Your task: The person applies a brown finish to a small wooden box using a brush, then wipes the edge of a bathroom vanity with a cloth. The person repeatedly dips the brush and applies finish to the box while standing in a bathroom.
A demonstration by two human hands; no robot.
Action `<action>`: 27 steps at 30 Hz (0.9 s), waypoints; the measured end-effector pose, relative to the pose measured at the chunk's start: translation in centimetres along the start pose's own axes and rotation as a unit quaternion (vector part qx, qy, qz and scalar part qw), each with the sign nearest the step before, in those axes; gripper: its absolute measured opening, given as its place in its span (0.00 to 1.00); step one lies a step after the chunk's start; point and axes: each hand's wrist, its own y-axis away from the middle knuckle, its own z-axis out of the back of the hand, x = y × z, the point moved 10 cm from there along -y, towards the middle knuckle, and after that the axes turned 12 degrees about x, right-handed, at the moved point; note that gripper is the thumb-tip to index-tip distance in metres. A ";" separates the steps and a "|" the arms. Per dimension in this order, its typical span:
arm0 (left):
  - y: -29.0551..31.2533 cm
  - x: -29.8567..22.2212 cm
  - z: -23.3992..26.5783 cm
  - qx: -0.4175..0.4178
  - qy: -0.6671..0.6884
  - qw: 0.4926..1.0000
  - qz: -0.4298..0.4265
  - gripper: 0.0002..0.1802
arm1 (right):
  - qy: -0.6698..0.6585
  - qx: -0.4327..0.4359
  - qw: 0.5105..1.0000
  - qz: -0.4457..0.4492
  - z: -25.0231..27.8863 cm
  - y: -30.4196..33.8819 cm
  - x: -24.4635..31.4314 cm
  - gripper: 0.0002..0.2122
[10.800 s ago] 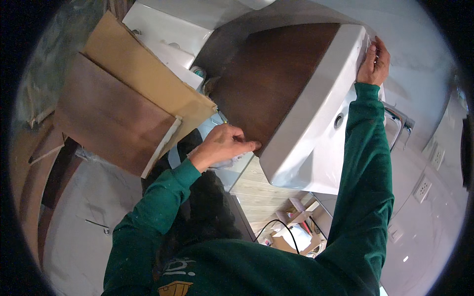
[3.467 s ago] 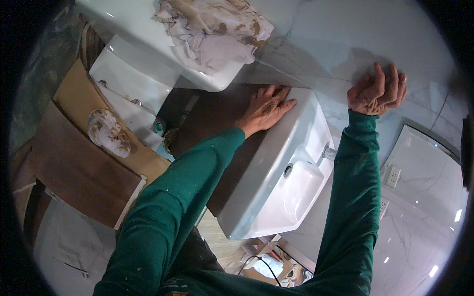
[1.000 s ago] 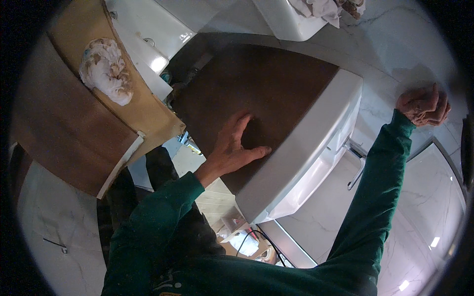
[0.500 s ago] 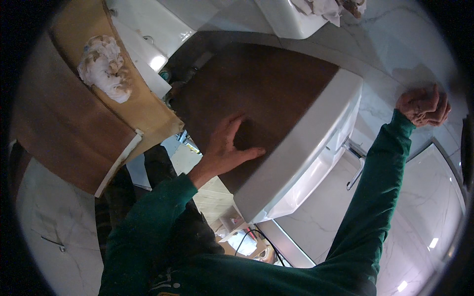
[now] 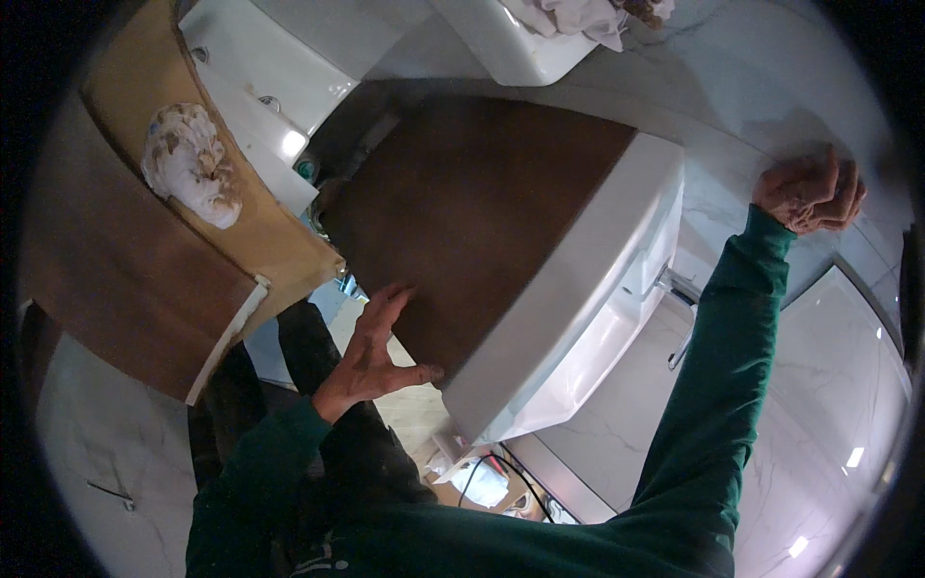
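Observation:
My left hand (image 5: 376, 358) has its thumb and fingers spread apart, with nothing between them. Its fingertips are at the lower edge of a dark brown cabinet panel (image 5: 491, 212); whether they press on it I cannot tell. Along the panel's side runs a white washbasin (image 5: 568, 289) with a chrome tap (image 5: 682, 289). Out to the right, my right hand (image 5: 809, 195) rests with curled fingers against the marbled wall tiles (image 5: 732, 135). No object shows in it.
At left, a crumpled, brown-stained white cloth (image 5: 193, 164) lies on the tan top of another brown unit (image 5: 125, 260). White sanitary fixtures (image 5: 279, 58) stand behind, one (image 5: 501, 48) with crumpled paper or cloth on it. A black cable (image 5: 520, 472) loops near my body.
My left hand has moved down and left, from over the brown panel's middle to its lower edge. The right hand stays at the wall; the whole view has shifted slightly.

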 end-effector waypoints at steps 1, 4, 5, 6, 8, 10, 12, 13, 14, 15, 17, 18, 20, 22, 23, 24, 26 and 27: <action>-0.2 -0.4 0.2 -0.007 0.008 1.000 -0.005 0.55 | 0.000 -0.005 1.000 -0.001 0.1 0.0 0.1 0.15; -2.2 -2.4 0.3 -0.022 -0.003 0.999 -0.025 0.43 | -0.004 -0.001 1.000 -0.009 0.1 -0.1 0.1 0.15; -3.4 -3.0 0.2 -0.024 -0.015 0.999 -0.024 0.38 | -0.007 -0.001 1.000 -0.004 0.2 -0.1 0.3 0.15; -4.7 -4.6 0.0 -0.029 -0.048 0.996 -0.065 0.34 | 0.002 0.005 1.000 -0.015 0.1 -0.2 0.2 0.14; -7.5 -7.6 -0.6 -0.032 -0.121 0.984 -0.126 0.27 | 0.020 0.006 1.000 -0.010 0.2 -0.2 0.4 0.14; -10.8 -9.5 -0.5 -0.038 -0.078 0.982 -0.166 0.26 | 0.021 0.002 1.000 -0.017 0.3 -0.2 0.4 0.14; -13.9 -11.3 -0.1 -0.053 -0.075 0.976 -0.197 0.24 | 0.019 -0.002 1.000 -0.019 0.3 -0.2 0.4 0.14; -15.3 -12.1 0.2 -0.068 -0.093 0.971 -0.209 0.24 | 0.015 -0.003 1.000 -0.023 0.2 -0.2 0.3 0.14; -16.5 -12.9 0.4 -0.082 -0.111 0.965 -0.222 0.23 | 0.011 -0.003 1.000 -0.026 0.2 -0.1 0.2 0.14; -17.6 -13.4 0.6 -0.088 -0.110 0.964 -0.226 0.23 | 0.005 -0.005 1.000 -0.026 0.2 -0.1 0.2 0.14; -19.6 -13.7 0.7 -0.080 -0.107 0.969 -0.208 0.22 | -0.003 -0.009 1.000 -0.021 0.2 0.0 0.2 0.14; -20.1 -14.0 0.8 -0.080 -0.108 0.967 -0.216 0.21 | -0.009 -0.008 1.000 -0.027 0.2 0.1 0.0 0.14; -20.1 -14.3 1.0 -0.080 -0.120 0.962 -0.233 0.22 | -0.011 -0.005 1.000 -0.023 0.1 0.2 0.0 0.14; -19.6 -14.3 1.0 -0.080 -0.157 0.955 -0.237 0.22 | -0.016 -0.003 0.999 -0.029 0.1 0.3 -0.2 0.15; -18.9 -14.3 1.0 -0.087 -0.187 0.949 -0.240 0.22 | -0.018 -0.002 0.999 -0.030 0.0 0.3 -0.2 0.15; -18.6 -14.3 0.8 -0.088 -0.223 0.943 -0.232 0.22 | -0.018 -0.003 0.999 -0.031 0.0 0.3 -0.2 0.14; -18.4 -14.5 0.9 -0.090 -0.211 0.943 -0.242 0.23 | -0.016 -0.010 0.999 -0.026 0.1 0.2 0.0 0.14; -18.6 -14.4 0.8 -0.080 -0.209 0.947 -0.231 0.23 | -0.022 -0.011 0.999 -0.032 0.1 0.2 -0.1 0.14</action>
